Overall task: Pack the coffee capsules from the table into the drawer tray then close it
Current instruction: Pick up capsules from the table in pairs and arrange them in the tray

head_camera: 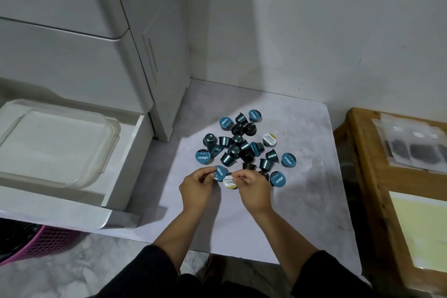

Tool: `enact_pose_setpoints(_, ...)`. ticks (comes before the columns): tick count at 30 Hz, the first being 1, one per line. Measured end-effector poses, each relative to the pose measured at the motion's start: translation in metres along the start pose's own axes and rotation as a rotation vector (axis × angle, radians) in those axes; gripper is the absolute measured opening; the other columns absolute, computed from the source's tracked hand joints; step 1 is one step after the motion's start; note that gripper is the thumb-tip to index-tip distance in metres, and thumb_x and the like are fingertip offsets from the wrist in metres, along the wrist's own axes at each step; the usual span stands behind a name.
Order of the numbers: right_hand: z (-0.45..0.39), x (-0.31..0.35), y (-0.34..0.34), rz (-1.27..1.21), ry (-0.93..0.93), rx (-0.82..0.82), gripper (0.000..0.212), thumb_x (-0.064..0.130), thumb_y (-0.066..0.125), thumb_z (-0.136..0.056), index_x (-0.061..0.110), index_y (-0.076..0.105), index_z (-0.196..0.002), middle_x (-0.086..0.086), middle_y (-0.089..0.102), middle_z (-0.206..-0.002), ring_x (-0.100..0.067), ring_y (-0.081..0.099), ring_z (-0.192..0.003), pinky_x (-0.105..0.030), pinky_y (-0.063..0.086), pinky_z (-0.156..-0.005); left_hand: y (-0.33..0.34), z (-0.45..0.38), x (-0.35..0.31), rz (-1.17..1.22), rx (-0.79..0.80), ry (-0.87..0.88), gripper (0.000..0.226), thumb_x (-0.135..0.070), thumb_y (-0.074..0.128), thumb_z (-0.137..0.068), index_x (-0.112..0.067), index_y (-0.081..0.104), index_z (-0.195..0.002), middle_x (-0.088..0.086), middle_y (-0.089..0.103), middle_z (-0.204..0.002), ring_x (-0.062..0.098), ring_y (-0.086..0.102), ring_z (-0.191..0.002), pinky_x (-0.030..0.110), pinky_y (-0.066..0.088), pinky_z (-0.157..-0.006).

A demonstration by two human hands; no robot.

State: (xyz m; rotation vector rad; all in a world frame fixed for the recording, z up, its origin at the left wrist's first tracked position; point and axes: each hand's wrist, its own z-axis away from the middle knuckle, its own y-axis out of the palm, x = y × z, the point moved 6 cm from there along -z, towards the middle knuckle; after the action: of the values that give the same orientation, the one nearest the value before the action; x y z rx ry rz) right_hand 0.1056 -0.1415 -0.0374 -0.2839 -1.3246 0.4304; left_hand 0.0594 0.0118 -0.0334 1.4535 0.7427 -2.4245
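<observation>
white wall [338, 19] behind the desk [302, 213]; white cabinet [72, 43] left of it, wooden crate [377, 201] right, marbled floor [72, 273] below, pink basket [48, 239] lower left.

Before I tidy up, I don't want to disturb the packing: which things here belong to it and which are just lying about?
Belongs to the job: coffee capsules, clear tray, open drawer, left hand, right hand.

Just lying about: pink basket, wooden crate, sachets.
</observation>
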Motion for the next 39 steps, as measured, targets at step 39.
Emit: enact_pose_setpoints(39, 0.03, 0.29, 0.305, -0.097, -0.055, 0.521, 0.024, 0.0, 0.063, -0.082, 0.02, 0.072, -0.073, 0.004, 0.069, -0.072, -0.008, 0.06, -0.064, -0.012, 0.051, -0.062, -0.419, -0.17, -0.087, -0.569, 0.48, 0.338, 0.021, -0.004, 0.063, -0.084, -0.021, 0.076, -0.087, 0.0, 0.075, -0.087, 0.01, 0.068, -0.082, 0.022, 0.053, -0.084)
